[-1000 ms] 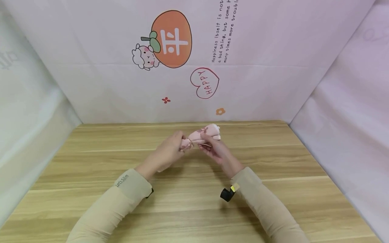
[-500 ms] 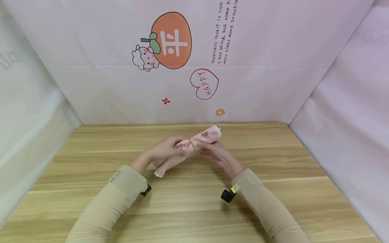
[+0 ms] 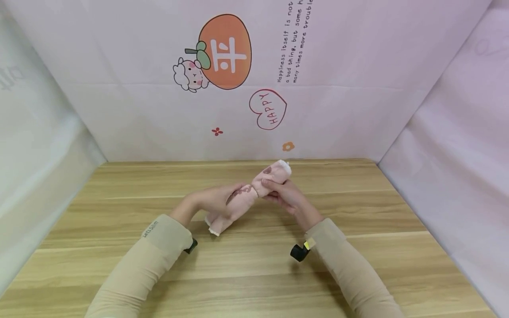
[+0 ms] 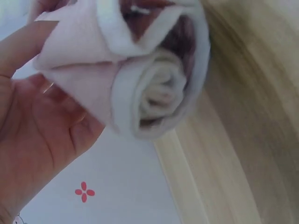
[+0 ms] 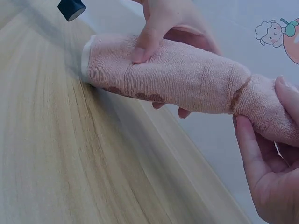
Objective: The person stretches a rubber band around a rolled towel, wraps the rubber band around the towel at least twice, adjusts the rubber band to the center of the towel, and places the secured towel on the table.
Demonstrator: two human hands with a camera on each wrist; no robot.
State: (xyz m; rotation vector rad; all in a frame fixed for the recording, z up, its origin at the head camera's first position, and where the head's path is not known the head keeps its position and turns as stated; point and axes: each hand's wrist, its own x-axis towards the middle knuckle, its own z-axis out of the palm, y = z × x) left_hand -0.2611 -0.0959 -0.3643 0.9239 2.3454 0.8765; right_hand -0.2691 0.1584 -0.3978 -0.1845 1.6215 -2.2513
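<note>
A rolled pink towel (image 3: 241, 206) with brown printed marks and white edging slants across the middle of the head view. A thin brown band (image 5: 239, 97) cinches it near its middle. My left hand (image 3: 210, 201) holds the lower left half; the right wrist view shows the thumb on top and fingertips showing below. My right hand (image 3: 290, 196) grips the upper right half, close to the band, with the thumb over the roll. The left wrist view looks into the towel's spiral end (image 4: 159, 93), with my left hand (image 4: 42, 126) beside it. Some fingers are hidden behind the roll.
The towel is held above a wood-grain table (image 3: 254, 274). Behind it rises a white cloth backdrop (image 3: 338, 115) with printed cartoons and text. White cloth also hangs along both sides. A small black camera (image 3: 300, 252) is worn at the right wrist.
The towel has gone from bunched and largely covered by my hands to a straighter, more visible roll. My left hand has shifted left along it; my right hand has stayed near the same spot.
</note>
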